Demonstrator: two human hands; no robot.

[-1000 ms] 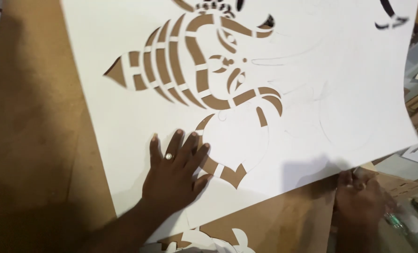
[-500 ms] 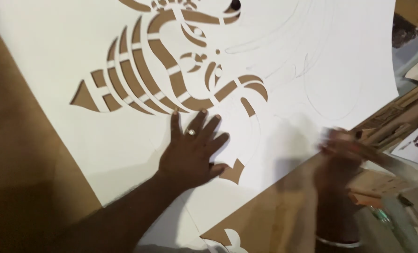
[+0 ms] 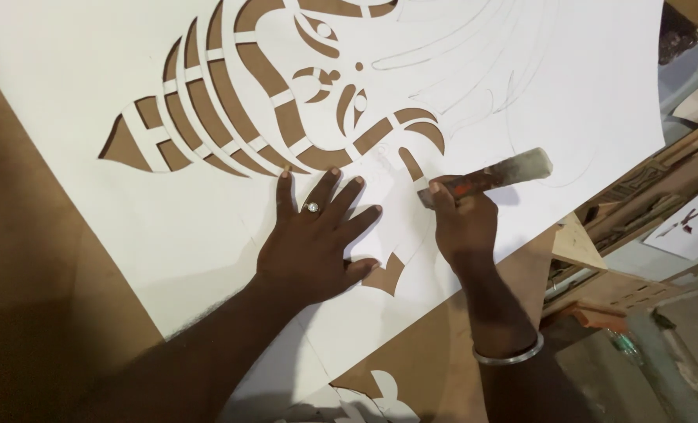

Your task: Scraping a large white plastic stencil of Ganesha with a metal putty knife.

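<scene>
A large white paper stencil [image 3: 521,102] with a cut-out ornate pattern [image 3: 270,102] lies on a brown board [image 3: 36,266]. My left hand [image 3: 317,243], with a ring on one finger, presses flat on the paper just below the cut-out pattern, fingers spread. My right hand [image 3: 462,223] grips a cutting knife [image 3: 490,176] with a reddish grip and a worn metal handle; its tip touches the paper beside a small cut slot. A metal bangle [image 3: 509,356] circles my right wrist.
The board's right edge drops off to wooden strips and scraps [image 3: 638,196]. Another cut white sheet [image 3: 693,223] lies at the far right. A cut paper piece [image 3: 357,403] shows at the bottom edge. Grey floor [image 3: 678,345] lies at the lower right.
My right hand rose from the lower right corner onto the paper with the knife. My left hand shifted slightly toward the pattern. The view moved closer.
</scene>
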